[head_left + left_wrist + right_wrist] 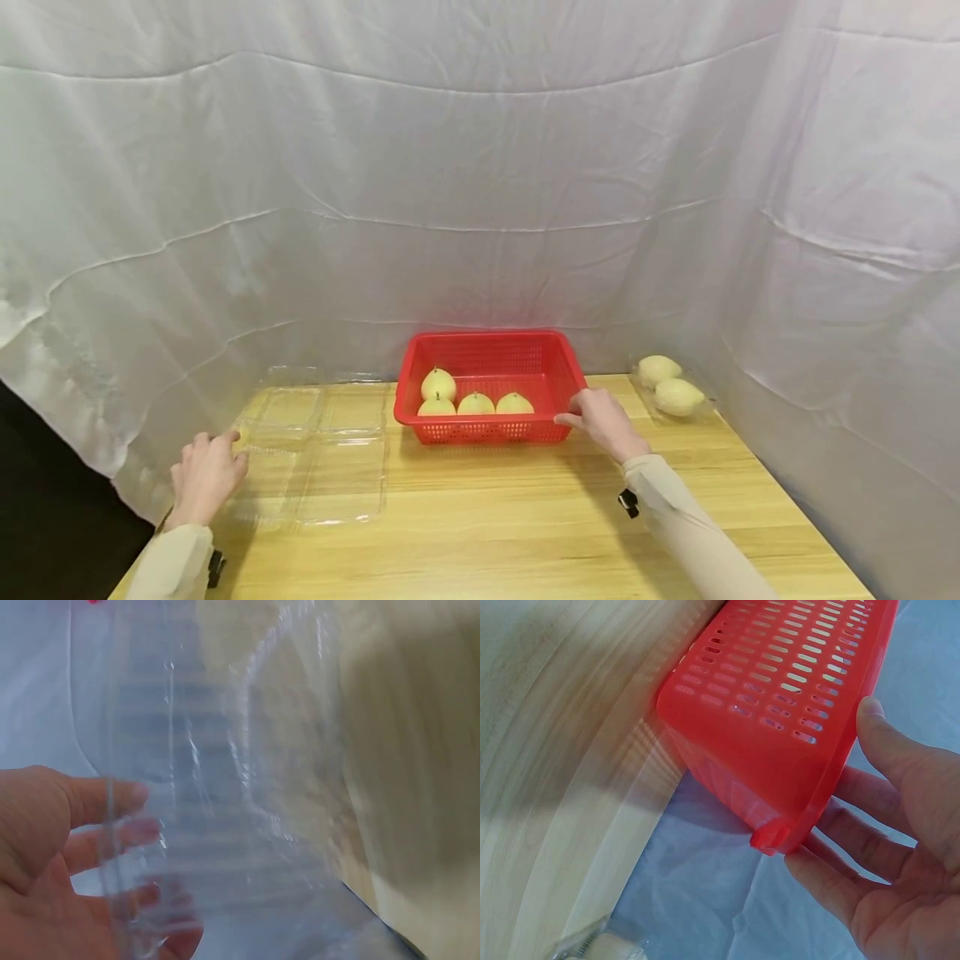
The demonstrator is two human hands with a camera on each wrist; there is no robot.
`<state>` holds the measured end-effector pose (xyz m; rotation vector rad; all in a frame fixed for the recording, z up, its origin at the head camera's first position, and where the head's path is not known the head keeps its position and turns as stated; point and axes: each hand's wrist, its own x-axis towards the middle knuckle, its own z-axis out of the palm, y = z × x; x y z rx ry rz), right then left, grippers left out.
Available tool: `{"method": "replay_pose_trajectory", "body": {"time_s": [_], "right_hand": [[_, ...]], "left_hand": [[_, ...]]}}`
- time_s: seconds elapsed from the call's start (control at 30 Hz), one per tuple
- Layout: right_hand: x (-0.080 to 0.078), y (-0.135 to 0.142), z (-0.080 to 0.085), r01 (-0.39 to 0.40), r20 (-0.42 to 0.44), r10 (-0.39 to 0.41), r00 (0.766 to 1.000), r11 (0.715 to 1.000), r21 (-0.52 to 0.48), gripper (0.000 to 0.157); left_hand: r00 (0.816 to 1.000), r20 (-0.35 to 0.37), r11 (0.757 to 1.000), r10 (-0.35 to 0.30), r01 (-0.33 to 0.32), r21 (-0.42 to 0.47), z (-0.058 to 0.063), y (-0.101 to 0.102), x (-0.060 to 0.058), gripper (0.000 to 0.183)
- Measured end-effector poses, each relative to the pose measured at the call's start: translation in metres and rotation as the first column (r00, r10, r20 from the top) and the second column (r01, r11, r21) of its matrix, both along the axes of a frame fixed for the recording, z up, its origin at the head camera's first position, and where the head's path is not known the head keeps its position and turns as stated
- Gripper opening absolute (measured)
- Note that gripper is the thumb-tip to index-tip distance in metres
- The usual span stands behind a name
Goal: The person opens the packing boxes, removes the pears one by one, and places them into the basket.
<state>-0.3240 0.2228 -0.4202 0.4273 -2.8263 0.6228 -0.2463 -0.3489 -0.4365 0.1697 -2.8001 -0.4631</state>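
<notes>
My right hand (603,421) grips the front right corner of a red plastic basket (551,429), thumb at the front rim and fingers round the side. Several pale yellow pears (476,404) with short stems sit along the basket's front and left. On the left, my left hand (206,477) is at the outer edge of a clear plastic container (341,483) with a hinged lid. In the left wrist view its relaxed fingers (124,799) show through the clear wall (202,750).
Behind the near container lies another clear open container (352,408). At the back right, two yellow fruits (678,397) rest in a clear box. A pale cloth (480,250) hangs behind and beside the wooden table (487,533).
</notes>
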Motion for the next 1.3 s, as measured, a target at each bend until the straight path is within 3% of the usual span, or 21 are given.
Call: {"method": "replay_pose_trajectory", "body": {"time_s": [0.17, 0.4, 0.6, 0.73, 0.97, 1.3], "right_hand": [[0.0, 0.0, 0.001, -0.001, -0.001, 0.001, 1.0, 1.0, 0.006, 0.022], [0.001, 0.0, 0.001, 0.006, 0.008, -0.006, 1.0, 1.0, -0.008, 0.023], [0.0, -0.001, 0.001, 0.01, 0.015, -0.01, 1.0, 1.0, -0.024, 0.02], [0.0, -0.001, 0.0, 0.008, 0.014, -0.008, 1.0, 1.0, -0.03, 0.019], [0.001, 0.004, -0.003, 0.015, 0.002, -0.015, 1.0, 0.999, -0.036, 0.019], [-0.002, 0.01, -0.005, 0.004, -0.029, -0.005, 1.0, 0.998, -0.061, 0.019]], "left_hand": [[0.998, -0.062, 1.0, -0.001, 0.003, 0.027, -0.003, 0.02, 0.004, 0.043], [0.985, -0.148, 0.996, -0.085, 0.089, 0.019, -0.001, 0.062, 0.003, 0.039], [0.985, -0.118, 0.991, -0.123, 0.128, 0.043, -0.003, 0.096, -0.006, 0.038], [0.983, -0.091, 0.979, -0.161, 0.17, 0.109, -0.007, 0.116, -0.013, 0.037], [0.94, -0.208, 0.925, -0.271, 0.314, 0.212, -0.016, 0.156, -0.027, 0.029], [0.894, -0.363, 0.879, -0.262, 0.377, 0.293, -0.027, 0.191, -0.041, 0.03]]}}
